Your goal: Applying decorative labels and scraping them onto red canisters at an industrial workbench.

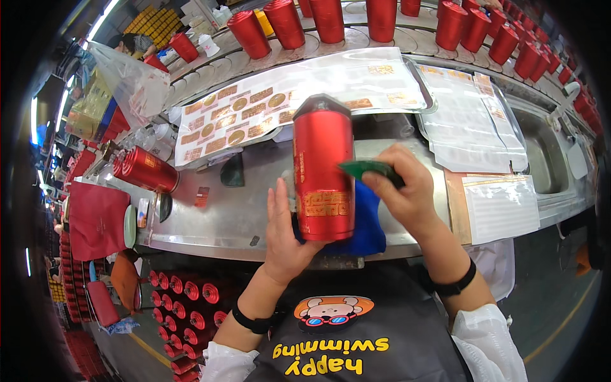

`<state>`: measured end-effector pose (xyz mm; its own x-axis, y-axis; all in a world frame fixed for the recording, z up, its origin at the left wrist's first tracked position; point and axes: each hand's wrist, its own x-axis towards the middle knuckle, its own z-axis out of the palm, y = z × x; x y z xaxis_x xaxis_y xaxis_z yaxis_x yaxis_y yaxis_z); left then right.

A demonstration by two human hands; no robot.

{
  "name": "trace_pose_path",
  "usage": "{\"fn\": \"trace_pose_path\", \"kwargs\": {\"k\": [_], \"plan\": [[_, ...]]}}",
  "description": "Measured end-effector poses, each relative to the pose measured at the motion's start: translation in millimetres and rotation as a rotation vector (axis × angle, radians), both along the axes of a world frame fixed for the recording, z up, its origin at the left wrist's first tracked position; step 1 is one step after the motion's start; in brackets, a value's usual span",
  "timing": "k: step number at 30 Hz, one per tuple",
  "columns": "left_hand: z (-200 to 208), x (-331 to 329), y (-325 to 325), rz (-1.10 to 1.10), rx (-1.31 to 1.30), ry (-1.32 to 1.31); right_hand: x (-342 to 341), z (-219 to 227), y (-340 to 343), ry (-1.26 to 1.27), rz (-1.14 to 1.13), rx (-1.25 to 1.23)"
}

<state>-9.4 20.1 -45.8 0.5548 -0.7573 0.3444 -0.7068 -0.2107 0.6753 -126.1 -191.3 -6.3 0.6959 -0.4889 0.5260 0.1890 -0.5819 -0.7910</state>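
Note:
A shiny red canister (323, 162) with gold lettering stands in front of me over the metal bench, its dark faceted end pointing away. My left hand (284, 226) holds it low on the left side, with the thumb hidden beneath. Pinched in my right hand (405, 184) is a flat green scraper (369, 169), its tip at the canister's right side. Behind the canister lies a sheet of gold decals (238, 118) on white backing. A blue cloth (371, 219) lies on the bench, partly covered by the canister.
Red canisters (330, 22) line a curved conveyor (210, 63) at the back. Another canister (148, 169) lies on its side at the left. More decal sheets (468, 121) sit on the right, beside a metal sink (541, 153). Several red pieces (184, 305) are stacked below the bench.

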Motion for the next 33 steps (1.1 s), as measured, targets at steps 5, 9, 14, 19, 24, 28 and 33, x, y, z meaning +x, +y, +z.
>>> {"fn": "trace_pose_path", "kwargs": {"k": [5,9,14,19,24,28,33], "plan": [[-2,-1,2,0.020,0.024,0.051,-4,-5,8,-0.001,0.144,0.193],[-8,-1,6,-0.004,-0.068,0.266,-16,-2,16,-0.096,0.027,-0.308],[-6,-2,9,-0.023,-0.016,0.226,-10,9,-1,0.122,0.336,-0.004],[1,0,9,-0.027,-0.014,0.081,-16,27,17,0.010,0.396,-0.288],[14,3,5,-0.035,-0.022,-0.295,13,13,-7,-0.059,-0.112,-0.217],[14,3,8,-0.013,-0.058,-0.398,-9,25,20,-0.040,0.250,-0.487],[29,1,2,0.013,-0.068,-0.499,10,31,4,0.039,0.024,-0.273]]}}
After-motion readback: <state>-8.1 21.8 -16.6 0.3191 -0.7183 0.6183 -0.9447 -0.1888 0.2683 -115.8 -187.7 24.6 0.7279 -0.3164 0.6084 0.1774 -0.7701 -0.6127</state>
